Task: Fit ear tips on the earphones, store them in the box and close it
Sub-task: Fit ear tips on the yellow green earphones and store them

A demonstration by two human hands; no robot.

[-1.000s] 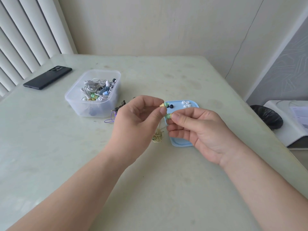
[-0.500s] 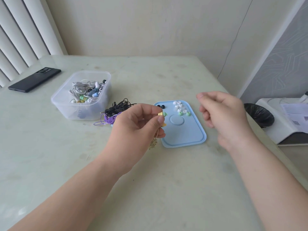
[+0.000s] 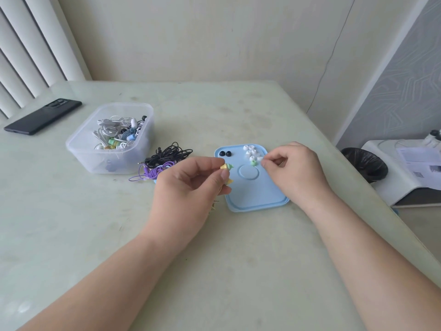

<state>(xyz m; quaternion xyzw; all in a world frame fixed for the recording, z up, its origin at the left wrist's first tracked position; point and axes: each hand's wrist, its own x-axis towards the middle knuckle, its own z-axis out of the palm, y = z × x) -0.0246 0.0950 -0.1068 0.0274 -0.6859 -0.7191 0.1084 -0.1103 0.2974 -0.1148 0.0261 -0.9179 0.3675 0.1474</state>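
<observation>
— Just left of the lid [image 3: 253, 194], what has the left hand [image 3: 191, 185] got?

— A yellow earbud [image 3: 226, 166], pinched between thumb and forefinger, with the other fingers curled in. It lies about level and runs left to right, its green-capped end pointing right across the lid's edge towards the right hand [image 3: 296, 168].

— And the bit of yellow lower down?

— A second earbud [image 3: 229, 181], poking out under the thumb and also aimed right. Most of it is behind the fingers. The cord is hidden too, apart from a scrap below the heel of the hand.

— Is the right hand holding anything?

— I can't tell. Its fingers are curled, and the tips of thumb and forefinger meet right at the white ear tips [image 3: 250, 151] on the lid's far end. Whether one is pinched is too small to make out. A green ear tip [image 3: 253, 163] sits just beside them, and two black ear tips [image 3: 225, 153] lie in the far left corner.

— The box [image 3: 112, 139]?

— It stands open on the table [image 3: 214, 259], further left, full of tangled earphones. A black cable [image 3: 171, 154] and a purple cable [image 3: 152, 173] are heaped just beside it, partly behind the left hand. A phone [image 3: 44, 115] lies well beyond.
</observation>
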